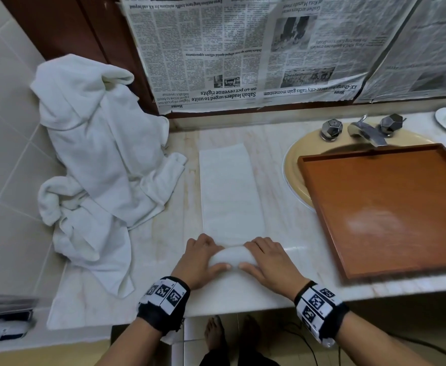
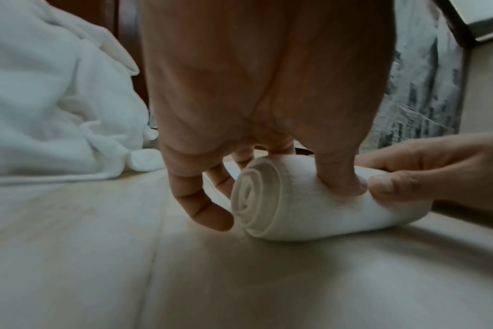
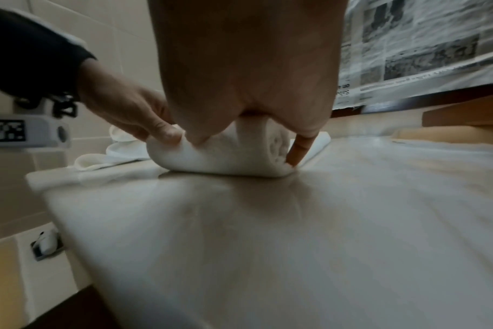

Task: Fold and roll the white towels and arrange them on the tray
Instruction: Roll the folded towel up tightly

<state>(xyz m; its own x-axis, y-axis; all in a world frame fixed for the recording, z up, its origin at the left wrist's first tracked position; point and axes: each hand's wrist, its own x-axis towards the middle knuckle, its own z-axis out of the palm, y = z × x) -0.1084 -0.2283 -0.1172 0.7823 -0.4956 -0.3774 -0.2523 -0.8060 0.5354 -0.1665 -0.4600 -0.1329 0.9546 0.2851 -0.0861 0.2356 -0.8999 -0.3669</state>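
Both hands curl over the rolled near end of a folded white towel [image 1: 231,191] at six o'clock on the marble counter [image 1: 164,249]: the left hand [image 1: 199,260] grips the roll's left end, thumb pressed on its near side, and the right hand [image 1: 266,262] grips the right end likewise, thumbs nearly meeting. From the left wrist the roll's end shows a tight spiral. At nine o'clock a heap of loose white towels [image 1: 98,159] slumps against the tiled wall. The unrolled strip runs toward twelve o'clock, where newspaper sheets [image 1: 243,48] hang upside down; headlines read "Sabah leaders urged to unite on 40 pct revenue rights" and what seems "KK-Changchun sister-city talks gain momentum", partly blurred. At three o'clock the brown wooden tray [image 1: 319,202] sits over the yellow basin [image 1: 293,165], below the chrome tap [image 1: 367,130].
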